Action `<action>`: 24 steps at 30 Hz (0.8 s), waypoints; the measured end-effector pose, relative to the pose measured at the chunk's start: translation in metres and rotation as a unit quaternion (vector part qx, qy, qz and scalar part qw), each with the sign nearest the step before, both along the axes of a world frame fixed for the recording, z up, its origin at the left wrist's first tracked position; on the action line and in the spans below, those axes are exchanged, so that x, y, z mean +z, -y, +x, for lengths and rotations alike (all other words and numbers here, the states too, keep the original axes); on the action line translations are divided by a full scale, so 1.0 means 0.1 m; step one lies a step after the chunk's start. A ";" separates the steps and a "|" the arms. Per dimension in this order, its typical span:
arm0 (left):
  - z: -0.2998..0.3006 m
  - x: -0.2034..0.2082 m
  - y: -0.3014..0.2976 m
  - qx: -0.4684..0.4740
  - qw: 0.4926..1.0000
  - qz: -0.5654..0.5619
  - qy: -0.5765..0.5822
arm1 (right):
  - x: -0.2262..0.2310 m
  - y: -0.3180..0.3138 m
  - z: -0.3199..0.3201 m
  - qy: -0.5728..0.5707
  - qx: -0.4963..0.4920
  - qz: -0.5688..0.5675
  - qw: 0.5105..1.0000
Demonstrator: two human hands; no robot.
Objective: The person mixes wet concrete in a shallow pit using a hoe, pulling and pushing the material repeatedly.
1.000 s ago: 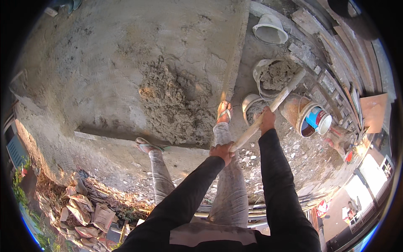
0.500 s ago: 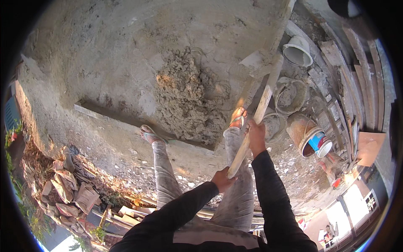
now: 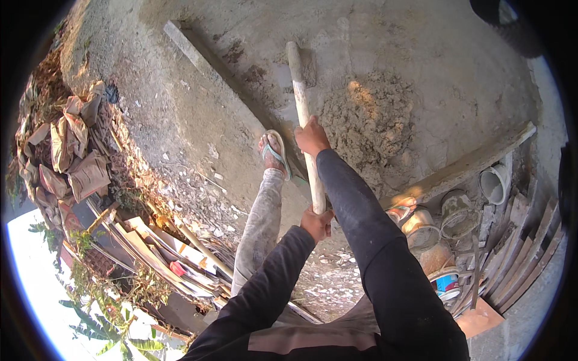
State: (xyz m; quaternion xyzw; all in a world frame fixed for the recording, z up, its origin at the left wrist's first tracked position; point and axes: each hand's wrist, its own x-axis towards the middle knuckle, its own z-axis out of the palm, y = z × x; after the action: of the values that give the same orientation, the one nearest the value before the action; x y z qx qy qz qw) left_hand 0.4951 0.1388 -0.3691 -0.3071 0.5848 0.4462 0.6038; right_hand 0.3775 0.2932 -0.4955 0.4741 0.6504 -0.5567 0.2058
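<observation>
Both my hands grip the long pale wooden handle of a hoe (image 3: 306, 111), which points away from me. My left hand (image 3: 317, 224) is closed round its near end. Farther up, my right hand (image 3: 312, 137) wraps the middle of the handle. At the far end the hoe's head, coated grey and partly hidden, rests on or just above the slab, left of the mortar heap. That heap of wet grey mortar (image 3: 370, 123) lies lumpy on the concrete slab (image 3: 421, 36), right of my right hand and apart from it.
Boards (image 3: 211, 75) (image 3: 481, 159) edge the slab at left and right. Several buckets (image 3: 459, 213) and stacked planks (image 3: 524, 253) stand at right. Paper sacks (image 3: 84, 171) and scrap wood (image 3: 162, 240) lie at left. My sandalled feet (image 3: 274, 150) (image 3: 402, 210) straddle the near corner.
The hoe has swung from the right side of the mortar heap to its left, with both hands still on it. The view has turned, so the heap now appears farther right.
</observation>
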 end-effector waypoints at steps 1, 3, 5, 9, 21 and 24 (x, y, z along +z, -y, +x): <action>-0.04 -0.06 0.11 0.040 0.999 0.006 0.024 | -0.12 0.22 -0.10 0.002 0.045 0.039 0.998; -0.02 -0.02 0.58 0.130 0.991 -0.010 0.030 | 0.12 0.80 -0.35 0.039 0.067 -0.019 0.997; 0.18 0.19 0.80 0.160 0.983 -0.031 0.086 | 0.10 1.17 -0.10 0.064 0.091 -0.020 0.994; 0.66 0.66 0.98 0.161 0.970 -0.064 0.172 | 0.11 1.58 0.74 0.187 0.108 -0.049 0.975; 0.37 2.12 -0.05 0.127 0.967 -0.042 0.216 | 1.17 0.55 1.07 0.142 0.047 -0.258 0.955; 0.86 2.77 -0.48 0.075 0.966 -0.011 0.245 | 1.73 0.12 1.76 0.101 -0.051 -0.237 0.965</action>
State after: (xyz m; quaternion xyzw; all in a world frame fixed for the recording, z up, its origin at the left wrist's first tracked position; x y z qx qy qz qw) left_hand 0.5808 0.1871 -0.0918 -0.4571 0.3991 0.3946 0.6900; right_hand 0.5539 0.2812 -0.3221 0.4981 0.4508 -0.6538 0.3482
